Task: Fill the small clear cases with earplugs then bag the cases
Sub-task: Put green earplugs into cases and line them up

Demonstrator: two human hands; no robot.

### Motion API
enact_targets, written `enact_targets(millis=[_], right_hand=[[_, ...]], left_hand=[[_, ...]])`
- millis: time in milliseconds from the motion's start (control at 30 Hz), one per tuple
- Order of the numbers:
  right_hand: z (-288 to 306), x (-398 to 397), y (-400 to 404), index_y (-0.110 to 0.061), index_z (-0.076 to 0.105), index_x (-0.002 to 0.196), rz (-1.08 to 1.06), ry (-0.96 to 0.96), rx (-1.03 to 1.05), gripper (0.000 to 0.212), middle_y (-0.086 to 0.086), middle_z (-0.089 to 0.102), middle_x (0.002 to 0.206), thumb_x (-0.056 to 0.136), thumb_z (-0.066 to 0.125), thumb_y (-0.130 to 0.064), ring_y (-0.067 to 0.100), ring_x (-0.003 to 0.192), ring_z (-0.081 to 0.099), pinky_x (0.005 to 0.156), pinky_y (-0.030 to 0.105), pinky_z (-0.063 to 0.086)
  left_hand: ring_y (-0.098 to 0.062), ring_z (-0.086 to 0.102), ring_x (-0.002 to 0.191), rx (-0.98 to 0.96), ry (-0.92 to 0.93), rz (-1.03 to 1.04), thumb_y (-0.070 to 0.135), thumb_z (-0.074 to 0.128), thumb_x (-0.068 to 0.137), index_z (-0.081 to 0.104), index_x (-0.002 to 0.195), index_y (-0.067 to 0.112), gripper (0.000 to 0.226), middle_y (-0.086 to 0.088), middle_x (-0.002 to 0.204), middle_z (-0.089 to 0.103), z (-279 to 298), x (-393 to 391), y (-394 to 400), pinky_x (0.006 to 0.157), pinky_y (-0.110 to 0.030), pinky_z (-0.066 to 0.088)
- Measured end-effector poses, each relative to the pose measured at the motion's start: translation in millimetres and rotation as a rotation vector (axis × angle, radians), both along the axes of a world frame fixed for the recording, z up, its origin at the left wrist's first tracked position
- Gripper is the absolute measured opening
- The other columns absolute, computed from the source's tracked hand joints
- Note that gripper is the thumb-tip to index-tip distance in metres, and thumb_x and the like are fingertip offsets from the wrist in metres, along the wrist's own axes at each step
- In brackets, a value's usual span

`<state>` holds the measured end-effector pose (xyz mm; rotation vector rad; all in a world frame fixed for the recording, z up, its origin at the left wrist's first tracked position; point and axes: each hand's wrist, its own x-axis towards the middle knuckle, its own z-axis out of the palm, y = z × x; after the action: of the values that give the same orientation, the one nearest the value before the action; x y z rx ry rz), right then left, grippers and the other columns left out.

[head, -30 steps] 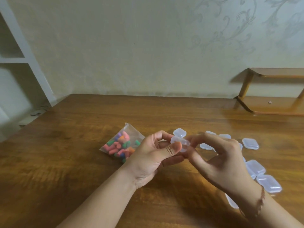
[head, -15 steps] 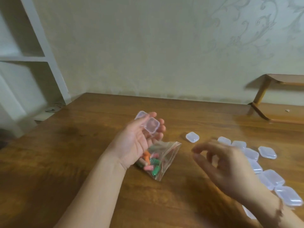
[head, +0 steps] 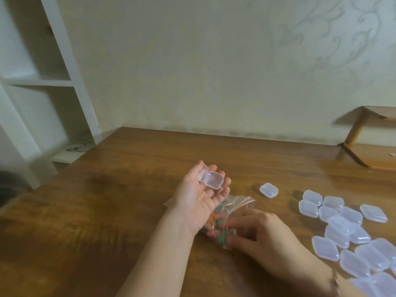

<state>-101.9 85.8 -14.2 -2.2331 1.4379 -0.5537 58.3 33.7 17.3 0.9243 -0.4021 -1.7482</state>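
An opened case is cradled while earplugs are reached for in the bag.

On the left, the left hand (head: 200, 196) is turned palm up with its fingers loosely straightened, and the open clear case (head: 211, 179) is rested on the fingertips, lid hinged back, probably so that both halves face upward to be filled. Just below it, the zip bag (head: 232, 219) of coloured earplugs (head: 216, 227) is lain on the wooden table (head: 120, 196), its mouth turned toward the right hand (head: 261, 236), whose curled fingers are pressed at the bag's opening; whether an earplug is already pinched cannot be told through the blur. Further right, one closed case (head: 269, 190) is set apart, and the heap of spare cases (head: 347, 230) is kept within easy reach.
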Motion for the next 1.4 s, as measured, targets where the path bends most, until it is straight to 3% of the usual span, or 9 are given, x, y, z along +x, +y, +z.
enact_targets(millis=[333,533,600,733,800,900,1033,1200,1400], right_hand=[[-6,6,6,-0.066,0.046,0.107,0.003,0.132,-0.135,0.032,-0.039,0.051,0.095,0.08,0.061,-0.058,-0.005,0.086,0.054,0.064,0.011,0.041],[-7,1,5,-0.043,0.06,0.113,0.032,0.111,-0.181,0.024,-0.026,0.053,0.116,0.089,0.059,-0.041,0.005,0.102,0.057,0.074,0.022,0.049],[-2,-5,6,-0.043,0.061,0.109,0.012,0.149,-0.208,0.023,-0.028,0.057,0.113,0.087,0.063,-0.038,0.003,0.095,0.06,0.066,0.018,0.046],[13,-30,12,-0.047,0.063,0.089,-0.177,0.023,-0.344,0.027,-0.038,0.049,0.06,0.07,0.079,-0.035,-0.008,0.049,0.046,0.044,0.01,0.03],[16,-35,10,-0.043,0.066,0.083,-0.22,-0.138,-0.379,0.015,-0.036,0.056,0.062,0.072,0.075,-0.041,0.001,0.054,0.055,0.043,0.022,0.042],[17,-32,7,-0.041,0.064,0.088,-0.23,-0.261,-0.447,0.017,-0.027,0.064,0.068,0.073,0.073,-0.041,0.004,0.052,0.057,0.045,0.031,0.05],[17,-28,4,-0.037,0.069,0.083,-0.283,-0.262,-0.551,0.015,-0.028,0.054,0.061,0.074,0.08,-0.036,0.003,0.047,0.054,0.04,0.027,0.046],[12,-22,-3,-0.035,0.071,0.08,-0.304,-0.27,-0.629,0.01,-0.03,0.043,0.062,0.074,0.07,-0.043,0.004,0.05,0.055,0.042,0.018,0.041],[6,-20,-9,-0.034,0.073,0.085,-0.242,-0.171,-0.665,0.01,-0.019,0.068,0.081,0.076,0.077,-0.035,0.004,0.052,0.055,0.042,0.023,0.045]], left_hand=[[-0.032,0.067,0.109,-0.052,0.006,-0.001,0.043,0.05,0.099,0.066,0.117,0.006,0.044,-0.02,0.121,0.067,0,0,0,0.093,-0.041,0.054],[-0.032,0.068,0.109,-0.063,-0.041,0.007,0.047,0.048,0.098,0.067,0.118,0.007,0.048,-0.019,0.119,0.069,-2,-1,11,0.093,-0.041,0.053],[-0.032,0.069,0.108,-0.081,-0.056,0.008,0.047,0.047,0.098,0.066,0.119,0.006,0.049,-0.019,0.117,0.07,-3,-1,13,0.093,-0.041,0.054],[-0.033,0.069,0.109,-0.123,-0.089,-0.026,0.047,0.047,0.098,0.066,0.119,0.006,0.05,-0.019,0.119,0.07,-3,-12,21,0.091,-0.041,0.055],[-0.034,0.068,0.111,-0.116,-0.098,-0.034,0.048,0.05,0.096,0.066,0.12,0.006,0.052,-0.021,0.122,0.068,-7,-20,24,0.089,-0.041,0.056],[-0.033,0.068,0.112,-0.115,-0.127,-0.066,0.048,0.055,0.089,0.066,0.122,0.006,0.055,-0.021,0.122,0.068,-11,-29,29,0.089,-0.04,0.057],[-0.033,0.063,0.119,-0.135,-0.113,-0.1,0.047,0.056,0.084,0.065,0.123,0.004,0.058,-0.024,0.123,0.066,-13,-35,31,0.091,-0.039,0.056],[-0.034,0.062,0.121,-0.141,-0.043,-0.156,0.046,0.058,0.081,0.062,0.125,0.003,0.062,-0.024,0.119,0.067,-13,-35,33,0.093,-0.039,0.056],[-0.024,0.07,0.097,-0.137,-0.023,-0.155,0.047,0.055,0.085,0.063,0.126,0.004,0.059,-0.019,0.109,0.071,-9,-31,34,0.088,-0.036,0.058]])
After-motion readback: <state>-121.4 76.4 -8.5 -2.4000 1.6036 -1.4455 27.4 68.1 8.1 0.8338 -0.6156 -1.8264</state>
